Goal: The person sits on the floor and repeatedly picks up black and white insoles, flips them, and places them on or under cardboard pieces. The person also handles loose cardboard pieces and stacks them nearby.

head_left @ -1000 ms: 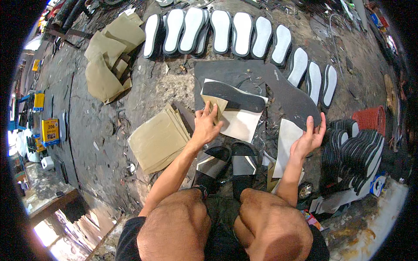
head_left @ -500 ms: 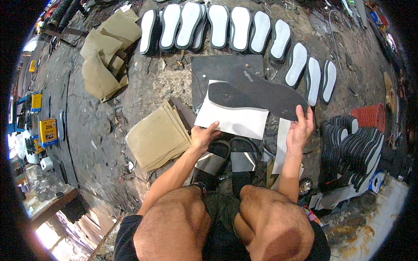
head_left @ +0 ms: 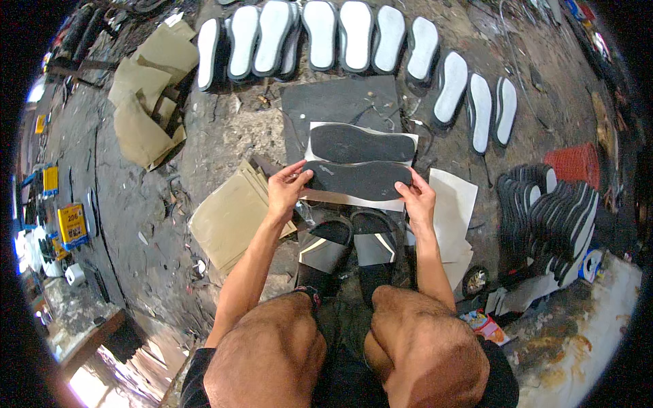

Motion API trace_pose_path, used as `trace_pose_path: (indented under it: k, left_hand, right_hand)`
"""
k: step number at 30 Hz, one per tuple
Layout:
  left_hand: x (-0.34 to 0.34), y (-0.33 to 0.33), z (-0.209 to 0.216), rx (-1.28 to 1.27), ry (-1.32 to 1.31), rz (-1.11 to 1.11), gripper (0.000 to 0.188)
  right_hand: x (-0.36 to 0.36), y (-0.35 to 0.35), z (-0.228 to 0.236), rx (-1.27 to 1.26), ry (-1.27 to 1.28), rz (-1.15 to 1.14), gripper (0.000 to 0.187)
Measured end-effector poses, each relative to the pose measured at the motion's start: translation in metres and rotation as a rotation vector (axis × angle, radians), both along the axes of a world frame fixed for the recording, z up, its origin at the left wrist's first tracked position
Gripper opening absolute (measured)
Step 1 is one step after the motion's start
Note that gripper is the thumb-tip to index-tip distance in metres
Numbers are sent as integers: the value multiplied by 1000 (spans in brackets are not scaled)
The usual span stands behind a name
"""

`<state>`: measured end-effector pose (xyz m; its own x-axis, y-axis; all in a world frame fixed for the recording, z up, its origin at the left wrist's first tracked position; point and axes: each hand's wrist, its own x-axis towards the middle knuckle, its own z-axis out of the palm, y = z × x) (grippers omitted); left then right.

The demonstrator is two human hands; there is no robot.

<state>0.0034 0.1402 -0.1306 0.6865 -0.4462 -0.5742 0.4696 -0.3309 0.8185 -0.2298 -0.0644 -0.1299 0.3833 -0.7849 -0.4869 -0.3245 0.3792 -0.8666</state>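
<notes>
Between my left hand and my right hand, a black shoe sole lies sideways, pinched at its two ends. It is over the near part of a white sheet, whose near edge shows below it. A second black sole rests on the sheet's far part, alongside the held one. Under the sheet's far side is a dark square mat. Whether the held sole presses flat on the sheet cannot be told.
White-topped soles stand in a curved row at the back. Tan sheets are stacked to the left, with more tan pieces farther off. At right are pale sheets, piled soles and a red basket.
The black sole has swung from a slant at the far right down onto the near part of the sheet. My left hand has moved from the sheet to the sole's left end.
</notes>
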Motion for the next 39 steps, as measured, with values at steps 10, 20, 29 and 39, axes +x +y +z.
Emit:
trace_pose_path:
  k: [10, 20, 29, 39]
  left_hand:
    - [10, -5, -18, 207, -344, -172, 41]
    - [16, -10, -11, 222, -204, -237, 48]
    - [19, -8, -22, 225, -220, -245, 48]
    - [16, -10, -18, 168, -194, -248, 44]
  right_hand:
    - [-1, 2, -9, -40, 132, -70, 48]
    - [-1, 2, -21, -14, 127, -113, 53]
    - [2, 4, -23, -3, 125, -143, 51]
    - [-7, 11, -12, -567, 617, 37, 71]
